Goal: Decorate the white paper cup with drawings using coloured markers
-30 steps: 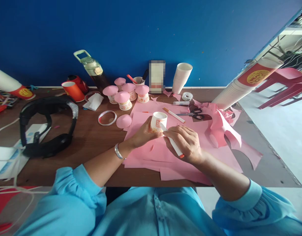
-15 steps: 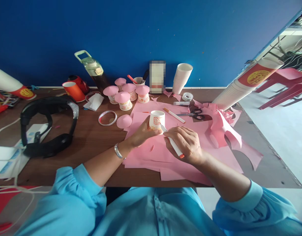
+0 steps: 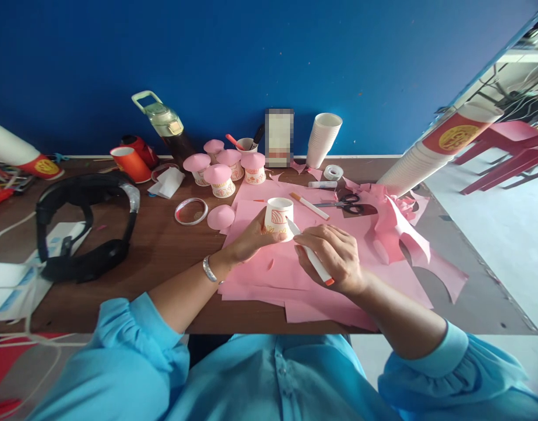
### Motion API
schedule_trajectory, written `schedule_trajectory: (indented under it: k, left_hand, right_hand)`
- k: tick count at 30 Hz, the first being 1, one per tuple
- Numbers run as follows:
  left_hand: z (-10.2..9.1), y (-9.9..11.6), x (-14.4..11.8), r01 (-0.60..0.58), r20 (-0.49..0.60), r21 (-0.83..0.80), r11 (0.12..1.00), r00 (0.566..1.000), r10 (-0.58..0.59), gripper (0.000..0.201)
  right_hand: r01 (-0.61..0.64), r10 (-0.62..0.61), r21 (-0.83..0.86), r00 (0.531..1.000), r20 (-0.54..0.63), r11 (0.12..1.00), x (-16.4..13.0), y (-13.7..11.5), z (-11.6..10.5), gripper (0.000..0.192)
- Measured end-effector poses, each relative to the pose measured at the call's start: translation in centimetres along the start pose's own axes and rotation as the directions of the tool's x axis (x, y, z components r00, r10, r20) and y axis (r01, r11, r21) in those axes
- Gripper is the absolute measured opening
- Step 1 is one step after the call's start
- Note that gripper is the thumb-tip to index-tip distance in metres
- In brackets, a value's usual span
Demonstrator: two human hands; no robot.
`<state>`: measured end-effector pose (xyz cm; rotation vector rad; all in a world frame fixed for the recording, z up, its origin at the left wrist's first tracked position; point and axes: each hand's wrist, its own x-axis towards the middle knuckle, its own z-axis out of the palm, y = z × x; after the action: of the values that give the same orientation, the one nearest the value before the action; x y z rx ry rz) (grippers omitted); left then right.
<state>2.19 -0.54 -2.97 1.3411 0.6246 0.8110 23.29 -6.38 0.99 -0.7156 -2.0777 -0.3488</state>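
Note:
My left hand (image 3: 250,238) is closed around the side of a white paper cup (image 3: 281,213), raised over the pink paper (image 3: 260,275). Red curved lines in a square and yellow leaf-like shapes mark the cup's side. My right hand (image 3: 333,257) grips a white marker (image 3: 318,266) with an orange-red end, its tip at or very near the cup's right side; contact I cannot make out. Past the cup lies another white marker with an orange cap (image 3: 310,206), next to black-handled scissors (image 3: 350,204). Several decorated cups with pink cone tops (image 3: 217,173) stand beyond my left hand.
A tape roll (image 3: 191,211) and a pink cone (image 3: 221,217) lie left of the paper. A black headset-like band (image 3: 87,225) is farther left. Behind stand a bottle (image 3: 164,123), a phone (image 3: 279,137) and stacked cups (image 3: 324,140). Pink scraps (image 3: 396,228) and a long cup stack (image 3: 435,149) are right.
My right hand and the marker have shifted slightly right and down, with the tip now nearer the cup's right side. My left hand still holds the cup in nearly the same place.

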Motion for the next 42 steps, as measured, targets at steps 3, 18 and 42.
schedule_trajectory:
  k: [3,18,42]
  left_hand:
    - [0.0,0.2,0.0,0.024,0.015,-0.048,0.999,1.000,-0.023,0.039]
    - [0.0,0.1,0.0,0.034,0.009,-0.054,0.998,0.999,-0.034,0.045]
    - [-0.5,-0.6,0.0,0.007,0.038,-0.088,0.996,0.999,-0.004,0.038]
  right_hand:
    - [0.012,-0.012,-0.017,1.000,0.001,1.000,0.0,0.1,0.0,0.028]
    - [0.003,-0.002,-0.035,1.000,0.020,0.999,0.0,0.0,0.2,0.022]
    - [-0.004,0.004,0.002,1.000,-0.023,1.000,0.0,0.2,0.0,0.029]
